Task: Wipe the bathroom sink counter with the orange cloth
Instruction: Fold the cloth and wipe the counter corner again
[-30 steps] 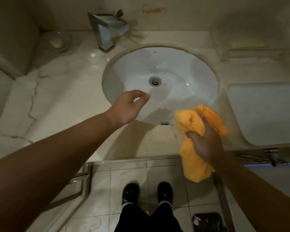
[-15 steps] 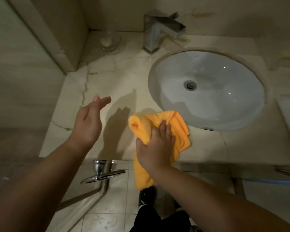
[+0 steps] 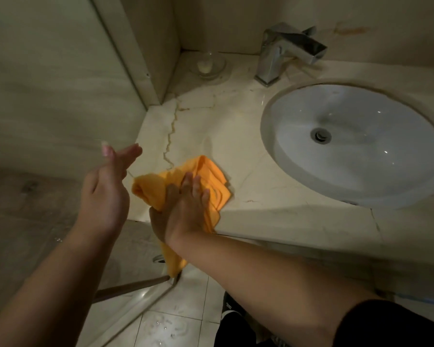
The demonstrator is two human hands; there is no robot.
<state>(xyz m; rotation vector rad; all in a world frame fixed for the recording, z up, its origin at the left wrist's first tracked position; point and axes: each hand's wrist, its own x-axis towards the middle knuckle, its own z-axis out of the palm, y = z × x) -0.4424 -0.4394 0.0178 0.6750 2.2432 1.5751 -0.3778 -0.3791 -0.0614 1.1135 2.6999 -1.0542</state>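
The orange cloth [image 3: 212, 180] lies bunched on the front left part of the beige marble counter [image 3: 236, 136], with one end hanging over the front edge. My right hand [image 3: 186, 209] presses flat on the cloth, fingers spread over it. My left hand [image 3: 105, 186] hovers open just left of the cloth, off the counter's left edge, palm turned inward and holding nothing. The white oval sink basin [image 3: 353, 144] is set into the counter to the right of the cloth.
A chrome faucet [image 3: 283, 53] stands behind the basin. A small glass dish [image 3: 208, 65] sits in the back left corner against the wall. A dark crack [image 3: 171, 136] runs down the counter's left side. A glass panel with a metal handle [image 3: 158, 259] stands left of the counter.
My right hand carried the cloth from in front of the basin leftward and set it down on the counter's left front part. My left hand swung left, staying open.
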